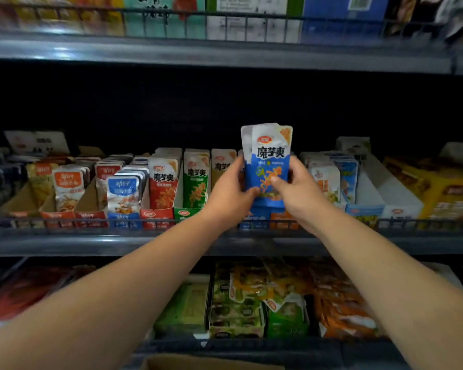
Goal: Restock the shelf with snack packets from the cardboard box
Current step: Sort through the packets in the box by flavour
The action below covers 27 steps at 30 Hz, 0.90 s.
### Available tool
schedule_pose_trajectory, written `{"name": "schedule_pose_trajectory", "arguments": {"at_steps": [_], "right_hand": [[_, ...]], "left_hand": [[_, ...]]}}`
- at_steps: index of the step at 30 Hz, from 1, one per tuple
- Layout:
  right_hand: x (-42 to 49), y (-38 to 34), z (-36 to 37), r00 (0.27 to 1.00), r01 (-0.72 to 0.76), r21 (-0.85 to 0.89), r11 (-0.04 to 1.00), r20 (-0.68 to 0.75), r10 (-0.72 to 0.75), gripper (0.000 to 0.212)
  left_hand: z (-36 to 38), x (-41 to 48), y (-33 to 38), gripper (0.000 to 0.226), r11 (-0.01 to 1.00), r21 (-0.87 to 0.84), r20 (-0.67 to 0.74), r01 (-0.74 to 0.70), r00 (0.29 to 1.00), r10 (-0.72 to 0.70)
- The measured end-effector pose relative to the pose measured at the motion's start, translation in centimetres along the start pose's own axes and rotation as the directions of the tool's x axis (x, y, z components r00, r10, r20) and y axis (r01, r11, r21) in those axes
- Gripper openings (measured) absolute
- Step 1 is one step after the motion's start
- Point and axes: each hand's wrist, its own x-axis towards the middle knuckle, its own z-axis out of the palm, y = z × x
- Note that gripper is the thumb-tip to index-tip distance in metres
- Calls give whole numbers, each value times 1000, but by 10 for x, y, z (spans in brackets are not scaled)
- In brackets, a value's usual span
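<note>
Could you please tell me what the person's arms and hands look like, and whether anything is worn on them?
The left forearm and right forearm are bare, with no sleeve in view. The left hand and right hand are ungloved; no watch, bracelet or ring shows.

Packets (269, 158) between left hand (229, 194) and right hand (298, 194), over shelf (91, 243)

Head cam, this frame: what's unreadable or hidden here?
Blue snack packets: head view; left hand and right hand cover the lower part, count unclear beyond two.
Blue tray below them: hands and packets hide how full it is.
Cardboard box: cut off by the bottom edge; contents unseen.
Top-shelf packages: blurred, cut by the top edge.
</note>
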Motion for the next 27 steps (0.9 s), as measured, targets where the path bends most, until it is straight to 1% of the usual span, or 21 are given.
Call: {"name": "schedule_pose_trajectory", "arguments": {"at_steps": [2, 5, 10, 12, 16, 18, 20, 22, 24, 27], "right_hand": [[23, 0, 2, 999, 41, -128, 991, -21, -44, 39], [43, 9, 6, 997, 29, -198, 980, -60, -42, 43], [50, 33, 14, 996, 38, -187, 982, -71, -52, 46], [49, 39, 18, 996, 49, -186, 981, -69, -63, 47], [49, 43, 22, 994, 82, -146, 986, -65, -92, 49], [48, 44, 23, 995, 79, -122, 989, -48, -85, 48], [46, 46, 24, 996, 78, -138, 987, -33, -83, 49], [44, 51, 23, 994, 99, -196, 976, -20, -105, 51], [41, 52, 19, 993, 112, -276, 955, 12, -113, 48], [43, 57, 9, 993, 115, -477, 871, 49, -104, 41]], "left_hand": [[2, 19, -1, 59, 995, 101, -11, 4, 1000, -3], [5, 31, -9, 70, 973, 231, 9, -9, 1000, 7], [10, 30, -27, 70, 934, 353, -16, -56, 998, 66], [11, 29, -33, 73, 918, 394, -37, -45, 997, 65], [9, 30, -38, 71, 895, 445, -64, -36, 995, 72], [7, 31, -40, 75, 879, 475, -59, -40, 995, 77], [7, 29, -41, 81, 853, 519, -47, -45, 996, 81], [8, 28, -44, 84, 835, 546, -37, -64, 994, 100], [9, 28, -47, 85, 825, 560, -27, -78, 993, 112], [9, 27, -54, 81, 820, 565, -4, -91, 994, 114]]}}
